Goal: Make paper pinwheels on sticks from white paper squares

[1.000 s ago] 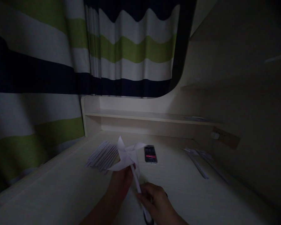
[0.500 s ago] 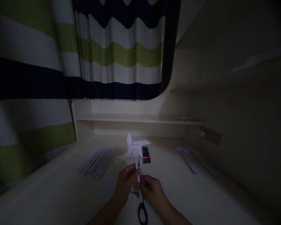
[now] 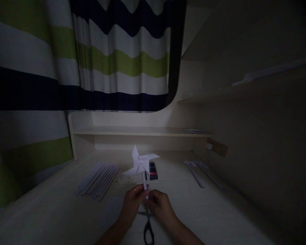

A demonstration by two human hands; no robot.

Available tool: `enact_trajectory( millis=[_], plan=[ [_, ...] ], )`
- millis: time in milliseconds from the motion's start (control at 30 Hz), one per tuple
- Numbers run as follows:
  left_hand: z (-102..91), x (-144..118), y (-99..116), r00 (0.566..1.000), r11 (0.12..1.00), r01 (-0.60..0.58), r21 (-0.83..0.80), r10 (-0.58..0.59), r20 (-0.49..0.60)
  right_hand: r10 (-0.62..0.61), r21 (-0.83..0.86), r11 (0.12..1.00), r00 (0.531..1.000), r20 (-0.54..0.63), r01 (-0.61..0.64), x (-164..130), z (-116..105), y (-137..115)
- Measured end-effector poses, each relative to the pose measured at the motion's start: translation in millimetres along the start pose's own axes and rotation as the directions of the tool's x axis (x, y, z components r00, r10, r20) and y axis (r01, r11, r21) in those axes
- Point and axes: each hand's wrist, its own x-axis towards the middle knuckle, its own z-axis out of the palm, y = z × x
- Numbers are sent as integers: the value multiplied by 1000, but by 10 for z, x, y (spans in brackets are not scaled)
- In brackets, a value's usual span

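A white paper pinwheel is held upright before me, its pointed blades fanned out at the top of a rolled white paper stick. My left hand has its thumb and fingers closed around the stick below the blades; a ring shows on one finger. Just beneath, my right hand pinches the stick's lower part, and its fingers hide the end. Scissors with black handles lie on the desk below the hands, blades pointing away and partly covered.
Several rolled paper sticks lie in a row at left, with small scraps nearby. A phone lies behind the pinwheel. More paper sticks with paper at their tops are at right. A shelf spans the back; a striped curtain hangs at left.
The whole view has shifted, so the desk and hands appear farther left. Less of the stick shows below my right hand, and more of the scissors' blades is visible.
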Motion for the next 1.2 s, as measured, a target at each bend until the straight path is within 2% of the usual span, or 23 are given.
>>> enact_trajectory(
  millis=[167,400,533,600,700,800,900,1000,1200],
  plan=[
    [0,55,-117,1000,1000,-11,18,11,-28,-11,-19,1000,1000,-3,11,28,-4,34],
    [5,49,-113,998,999,-37,10,38,-47,-28,-68,997,1000,-10,27,21,-8,43],
    [11,57,-138,996,995,-80,-51,81,23,-52,-106,993,998,-33,48,36,-30,27],
    [4,70,-180,993,992,-112,-56,114,25,-54,-133,990,996,-71,44,68,-73,43],
    [-31,90,-274,989,987,-142,76,144,-28,-26,-200,980,985,-169,-8,151,-220,129],
    [-87,107,-368,974,946,-220,236,226,2,26,-288,952,964,-265,-105,249,-478,284],
    [-132,129,-428,960,902,-274,333,278,37,105,-387,887,926,-361,-252,319,-792,468],
    [-148,150,-456,956,885,-287,366,287,55,193,-474,786,886,-422,-397,341,-1076,636],
    [-111,166,-488,942,862,-334,383,314,116,359,-612,540,816,-453,-577,349,-1402,892]
  ],
)
